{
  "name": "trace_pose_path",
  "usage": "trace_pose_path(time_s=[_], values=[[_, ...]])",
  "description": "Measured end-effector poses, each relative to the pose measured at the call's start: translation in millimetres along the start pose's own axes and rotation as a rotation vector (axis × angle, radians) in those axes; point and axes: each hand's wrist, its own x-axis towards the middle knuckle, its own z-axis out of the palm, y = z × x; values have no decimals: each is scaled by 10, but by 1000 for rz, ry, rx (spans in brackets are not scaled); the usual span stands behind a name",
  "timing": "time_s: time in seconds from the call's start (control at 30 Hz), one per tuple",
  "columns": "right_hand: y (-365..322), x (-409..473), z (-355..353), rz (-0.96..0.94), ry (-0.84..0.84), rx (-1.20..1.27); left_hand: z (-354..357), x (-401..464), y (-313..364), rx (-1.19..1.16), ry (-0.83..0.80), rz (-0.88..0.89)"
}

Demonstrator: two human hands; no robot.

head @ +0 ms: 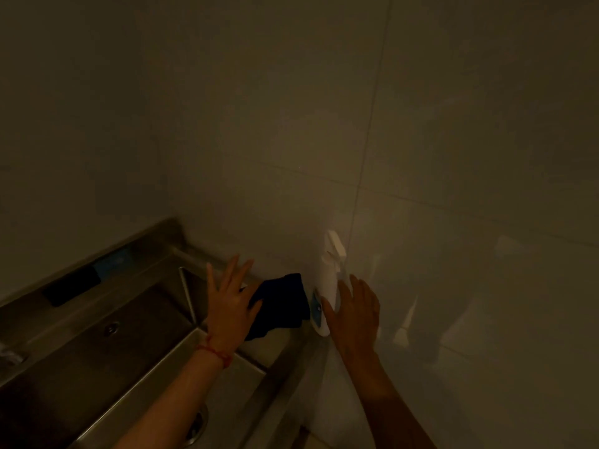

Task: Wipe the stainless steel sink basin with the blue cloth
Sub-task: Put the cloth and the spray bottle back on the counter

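The scene is dim. A stainless steel sink basin (97, 345) fills the lower left, with a drain hole on its back wall. A dark blue cloth (280, 304) lies crumpled on the sink's right ledge against the wall. My left hand (228, 296) hovers with fingers spread at the cloth's left edge, the thumb touching or just over it. A white spray bottle (329, 286) stands right of the cloth. My right hand (355, 314) is beside the bottle with straight fingers, the thumb against its lower part.
Tiled walls (421, 124) meet in a corner behind the sink. A dark sponge with a blue part (84, 280) lies on the back ledge. A tap part (9, 354) shows at the far left. A round drain (194, 426) sits at the bottom.
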Motion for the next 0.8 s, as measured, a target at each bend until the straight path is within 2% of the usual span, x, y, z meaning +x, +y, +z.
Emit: trace_pose_path(time_s=[0.37,0.47,0.63,0.8], values=[[24,207,390,117,-26,34,372,146,-230,-51,-18,4],[10,263,440,152,-25,81,438,162,-262,-63,-45,1],[20,333,533,182,-7,148,540,162,-299,-79,3,20],[5,366,598,199,17,245,558,216,-263,-51,-40,4]])
